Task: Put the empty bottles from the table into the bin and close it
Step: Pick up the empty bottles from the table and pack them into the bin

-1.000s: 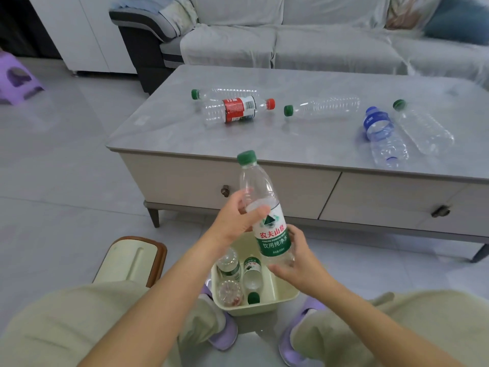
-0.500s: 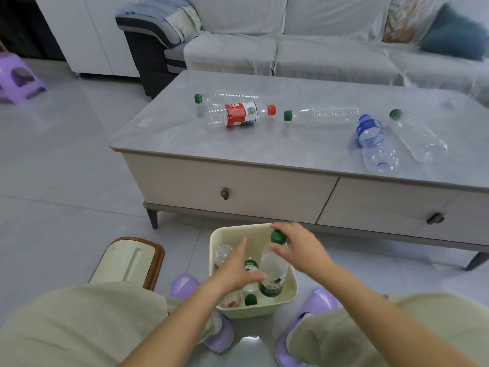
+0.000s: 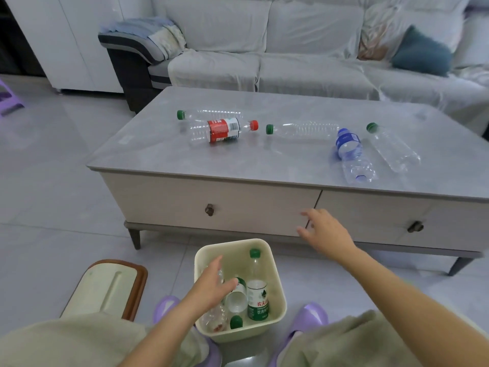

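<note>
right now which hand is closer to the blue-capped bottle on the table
Right. The right hand is up in front of the drawers, below and left of the blue-capped bottle. The left hand is lower and farther off, over the open bin.

The tabletop (image 3: 291, 165) is showing smooth, glossy grey stone; the red-labelled bottle (image 3: 222, 130) is gleaming as clear plastic; the bin (image 3: 277, 292) is looking matt cream plastic; the floor tiles (image 3: 53, 197) are shining.
</note>
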Action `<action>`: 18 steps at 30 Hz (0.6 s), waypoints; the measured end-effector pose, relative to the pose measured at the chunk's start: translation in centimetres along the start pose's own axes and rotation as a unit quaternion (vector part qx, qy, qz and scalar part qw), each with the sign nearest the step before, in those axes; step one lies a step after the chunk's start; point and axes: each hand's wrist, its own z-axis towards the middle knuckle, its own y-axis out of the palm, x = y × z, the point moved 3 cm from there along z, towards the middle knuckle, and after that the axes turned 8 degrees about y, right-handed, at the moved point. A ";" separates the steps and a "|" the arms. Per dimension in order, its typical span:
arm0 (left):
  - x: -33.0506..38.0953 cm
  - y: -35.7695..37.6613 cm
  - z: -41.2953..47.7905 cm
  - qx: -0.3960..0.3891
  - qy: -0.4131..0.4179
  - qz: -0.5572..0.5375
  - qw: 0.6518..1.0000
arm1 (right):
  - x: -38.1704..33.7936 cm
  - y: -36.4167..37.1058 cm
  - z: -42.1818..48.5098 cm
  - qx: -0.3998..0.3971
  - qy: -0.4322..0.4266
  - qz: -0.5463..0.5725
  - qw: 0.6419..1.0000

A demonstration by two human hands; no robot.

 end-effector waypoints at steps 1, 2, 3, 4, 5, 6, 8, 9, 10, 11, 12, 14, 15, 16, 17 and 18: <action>0.3 0.2 0.2 0.001 0.002 -0.009 1.000 | 0.1 -1.8 1.1 0.053 0.016 0.022 0.998; 0.5 0.4 0.4 0.004 0.005 -0.015 1.000 | 0.2 -3.5 2.2 0.108 0.031 0.040 0.993; 0.8 0.5 0.5 0.005 0.008 -0.016 1.000 | 0.4 -5.3 3.2 0.160 0.043 0.048 0.985; 1.2 0.7 0.7 0.008 0.010 -0.020 1.000 | 0.5 -7.0 4.1 0.209 0.051 0.043 0.976; 1.4 0.7 0.8 0.010 0.012 -0.025 1.000 | 0.9 -8.5 5.0 0.249 0.065 0.032 0.966; 1.7 0.8 0.9 0.013 0.015 -0.032 0.999 | 1.3 -9.7 5.9 0.272 0.086 0.021 0.958; 2.0 0.6 0.8 0.018 0.014 -0.039 0.999 | 3.0 -11.0 7.8 0.254 0.153 0.034 0.954; 2.1 0.3 0.8 0.022 0.014 -0.039 0.999 | 4.2 -11.0 8.8 0.221 0.187 0.058 0.955; 2.4 -0.1 0.7 0.026 0.017 -0.038 0.999 | 5.2 -10.9 9.6 0.188 0.215 0.079 0.955; 2.7 -0.6 0.6 0.029 0.020 -0.038 0.999 | 6.1 -10.6 10.2 0.166 0.227 0.089 0.956; 3.0 -1.2 0.6 0.033 0.024 -0.039 0.998 | 6.7 -10.5 10.7 0.153 0.225 0.095 0.958; 3.7 -2.2 0.9 0.045 0.026 -0.035 0.998 | 7.6 -10.2 10.7 0.140 0.216 0.114 0.960; 4.0 -2.7 1.0 0.054 0.025 -0.035 0.998 | 8.0 -10.2 10.4 0.135 0.218 0.132 0.958; 4.2 -3.0 1.2 0.064 0.022 -0.040 0.997 | 8.6 -10.3 10.1 0.137 0.224 0.143 0.954; 4.3 -3.2 1.3 0.072 0.020 -0.043 0.996 | 9.3 -10.4 9.9 0.147 0.227 0.149 0.951; 4.3 -3.2 1.3 0.077 0.018 -0.044 0.996 | 9.9 -10.6 9.6 0.158 0.226 0.148 0.950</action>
